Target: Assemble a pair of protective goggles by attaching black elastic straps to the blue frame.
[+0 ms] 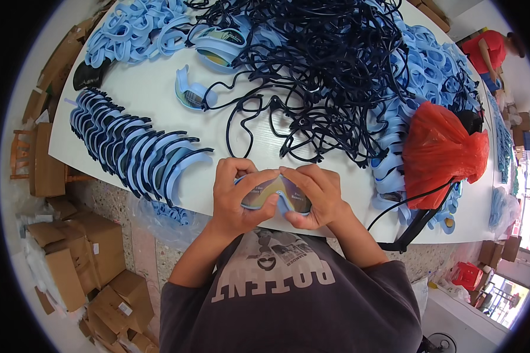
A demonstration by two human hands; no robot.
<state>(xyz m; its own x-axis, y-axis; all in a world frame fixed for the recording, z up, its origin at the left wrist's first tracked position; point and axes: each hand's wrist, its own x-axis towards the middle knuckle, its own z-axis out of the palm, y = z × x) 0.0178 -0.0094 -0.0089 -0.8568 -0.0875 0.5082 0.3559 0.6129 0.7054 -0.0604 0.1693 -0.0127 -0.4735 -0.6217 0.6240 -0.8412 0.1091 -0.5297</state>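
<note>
Close to the table's near edge, my left hand (pixel 234 197) and my right hand (pixel 319 197) grip the two ends of a pair of goggles (pixel 297 200). Its lenses are tinted and shiny, set in a light-blue rim. Both thumbs press on the near side, while the fingertips meet along the top edge. Just beyond my hands lie loose dark-blue goggle frames (pixel 300 117), tangled into a big heap. To the left, a curved row of goggles (pixel 129 144) stands packed side by side. Another light-blue goggle piece (pixel 188 97) rests alone on the white table (pixel 150 94).
Light-blue rims (pixel 138 32) are heaped at the far left, more (pixel 427 65) at the right. A red plastic bag (pixel 444 153) sits on the right side, with a black strap (pixel 418 232) by the edge. Cardboard boxes (pixel 94 247) fill the floor at left. A person in red (pixel 489 53) stands far right.
</note>
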